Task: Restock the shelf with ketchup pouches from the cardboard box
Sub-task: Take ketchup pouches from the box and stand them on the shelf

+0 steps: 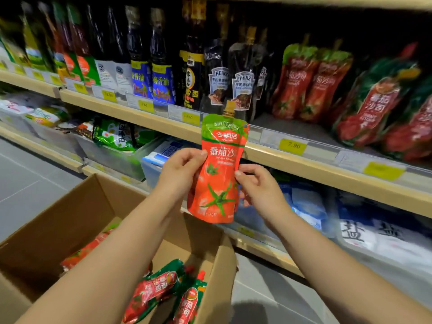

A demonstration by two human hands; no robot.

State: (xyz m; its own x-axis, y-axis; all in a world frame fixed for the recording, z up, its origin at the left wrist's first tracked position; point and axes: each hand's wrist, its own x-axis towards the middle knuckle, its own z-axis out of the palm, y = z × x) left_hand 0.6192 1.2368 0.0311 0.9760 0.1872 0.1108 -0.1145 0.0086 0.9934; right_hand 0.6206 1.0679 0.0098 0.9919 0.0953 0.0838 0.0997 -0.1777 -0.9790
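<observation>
both hands hold one ketchup pouch (pixel 218 174) upright at frame centre, in front of the shelf edge (pixel 292 160). left hand (pixel 181 170), at 9 o'clock of the pouch, is closed on its left edge, thumb pressed on the front face beside the printed characters, fingers behind. right hand (pixel 258 185), at 3 o'clock, is closed on the right edge lower down, thumb tip on the front, remaining fingers curled behind. the pouch is red with a green top band and a gold cap (pixel 229 108); tomato artwork faces the camera. it appears clear of the shelf and of the box.

cardboard box (pixel 93 206) sits open at 7 o'clock of the held pouch. boxed pouches (pixel 163 288) lie loose inside, at 6 o'clock, some hidden by the left forearm.

on the shelf, at 2 o'clock of the held pouch, shelved ketchup pouches (pixel 308 83) stand upright, two matching the held one, with darker green-topped ones further right leaning. a bare stretch of shelf floor lies between these and the heinz bottles (pixel 243 78) at 12 o'clock. yellow price tag (pixel 292 146) reads 7.90, fixed to the shelf edge at 2 o'clock. lower shelf contents are blurred.
</observation>
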